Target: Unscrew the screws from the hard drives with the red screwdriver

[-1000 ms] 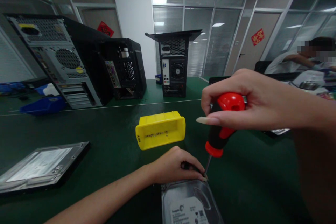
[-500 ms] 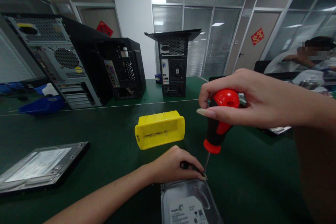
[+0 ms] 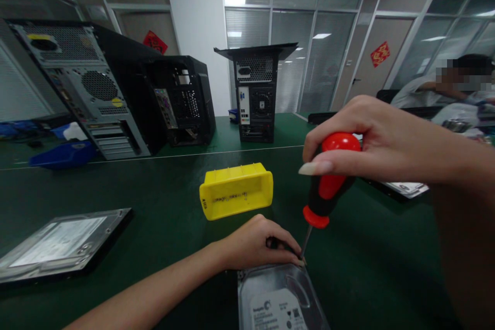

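Note:
My right hand (image 3: 371, 139) is wrapped round the red-and-black handle of a screwdriver (image 3: 328, 185). The thin shaft points down to the far corner of a silver hard drive (image 3: 278, 299) lying on the green table at the bottom of the view. On that far edge of the drive rests my left hand (image 3: 255, 245), fingers curled and pinched beside the screwdriver tip. Whether the fingers hold anything small is hidden.
A yellow plastic bin (image 3: 235, 191) lies just behind my left hand. A second drive (image 3: 62, 245) lies at the left, another (image 3: 404, 188) under my right wrist. Three computer cases (image 3: 93, 87) (image 3: 185, 100) (image 3: 257, 93) stand at the back. Another person (image 3: 448, 87) sits at the far right.
My right hand has shifted slightly right and turned on the screwdriver handle. The left hand and the drive have stayed put.

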Available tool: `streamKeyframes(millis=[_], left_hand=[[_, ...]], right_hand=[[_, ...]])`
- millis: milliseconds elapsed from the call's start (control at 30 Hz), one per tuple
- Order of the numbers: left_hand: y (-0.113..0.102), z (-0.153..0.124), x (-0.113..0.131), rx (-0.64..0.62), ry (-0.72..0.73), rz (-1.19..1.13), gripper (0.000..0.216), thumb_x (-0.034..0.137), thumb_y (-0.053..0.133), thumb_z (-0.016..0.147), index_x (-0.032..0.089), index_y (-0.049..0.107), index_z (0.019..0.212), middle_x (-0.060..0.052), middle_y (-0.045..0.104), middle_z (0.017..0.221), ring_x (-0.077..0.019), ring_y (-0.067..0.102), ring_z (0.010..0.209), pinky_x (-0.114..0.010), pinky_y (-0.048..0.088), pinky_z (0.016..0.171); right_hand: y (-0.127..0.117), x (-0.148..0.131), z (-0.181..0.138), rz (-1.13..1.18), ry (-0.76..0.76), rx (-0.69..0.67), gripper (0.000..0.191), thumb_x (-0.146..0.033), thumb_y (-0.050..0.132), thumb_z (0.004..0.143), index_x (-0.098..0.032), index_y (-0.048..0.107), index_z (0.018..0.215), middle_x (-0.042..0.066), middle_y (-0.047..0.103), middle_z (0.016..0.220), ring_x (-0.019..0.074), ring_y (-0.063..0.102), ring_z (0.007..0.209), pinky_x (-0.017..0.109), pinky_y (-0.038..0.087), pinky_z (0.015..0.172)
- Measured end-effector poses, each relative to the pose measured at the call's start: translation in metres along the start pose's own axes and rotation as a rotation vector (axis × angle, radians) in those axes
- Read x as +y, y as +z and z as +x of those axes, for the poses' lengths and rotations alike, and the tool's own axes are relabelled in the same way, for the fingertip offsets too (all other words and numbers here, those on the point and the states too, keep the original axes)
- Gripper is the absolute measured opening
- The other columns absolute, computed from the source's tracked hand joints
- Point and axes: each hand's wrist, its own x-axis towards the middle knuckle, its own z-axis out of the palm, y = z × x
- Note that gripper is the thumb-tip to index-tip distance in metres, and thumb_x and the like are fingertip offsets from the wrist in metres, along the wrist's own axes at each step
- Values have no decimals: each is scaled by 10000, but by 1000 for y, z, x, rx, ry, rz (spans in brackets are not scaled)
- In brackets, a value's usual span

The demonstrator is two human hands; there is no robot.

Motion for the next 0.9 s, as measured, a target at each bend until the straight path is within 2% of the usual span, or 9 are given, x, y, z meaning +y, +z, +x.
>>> streamKeyframes(millis=[133, 267, 333, 533, 633, 767, 900], left_hand=[[1, 0, 0, 6, -13, 7, 166, 251, 682, 837, 147, 747, 949, -30, 697, 774, -91, 566, 645, -149, 391, 572], [1, 0, -1, 4, -10, 10, 159, 245, 683, 836, 158, 748, 951, -23, 689, 766, -91, 563, 639, -151, 391, 565], [1, 0, -1, 7, -9, 11, 155, 248, 682, 836, 164, 748, 948, -21, 689, 766, -90, 560, 633, -152, 387, 559], [1, 1, -1, 9, 8, 11, 157, 242, 674, 843, 145, 743, 945, -36, 703, 799, -96, 580, 657, -158, 401, 583], [1, 1, 0, 10, 6, 9, 152, 236, 680, 837, 139, 745, 935, -36, 702, 788, -96, 577, 650, -157, 401, 577], [1, 1, 0, 10, -11, 5, 142, 231, 682, 832, 153, 749, 931, -29, 705, 783, -98, 581, 647, -162, 404, 575], [2, 0, -2, 1, -11, 4, 164, 256, 674, 843, 156, 744, 954, -39, 719, 827, -113, 610, 686, -175, 426, 615]], right_hand=[[0, 1, -1, 54, -14, -5, 574, -564, 420, 912, -154, 586, 546, -37, 459, 462, 43, 374, 394, 201, 293, 372], [0, 2, -4, 55, 33, 10, 636, -564, 272, 954, -146, 647, 653, -11, 522, 520, 69, 456, 440, 223, 334, 407], [-1, 2, -3, 48, 2, 2, 622, -527, 243, 970, -145, 650, 695, -4, 535, 561, 81, 475, 475, 237, 337, 431], [-1, -2, -1, 25, -28, -45, 366, -362, 355, 961, -155, 633, 841, -8, 586, 712, 88, 525, 596, 213, 393, 510], [-1, -3, -1, 45, -15, -53, 330, -367, 382, 963, -159, 623, 874, -8, 602, 755, 92, 550, 642, 209, 407, 544], [1, -4, 1, 64, 8, -60, 323, -408, 455, 941, -168, 620, 802, -25, 563, 672, 81, 519, 576, 204, 382, 504], [1, -3, 1, 17, 15, -28, 395, -447, 496, 913, -163, 587, 654, -44, 452, 533, 58, 409, 445, 208, 291, 398]])
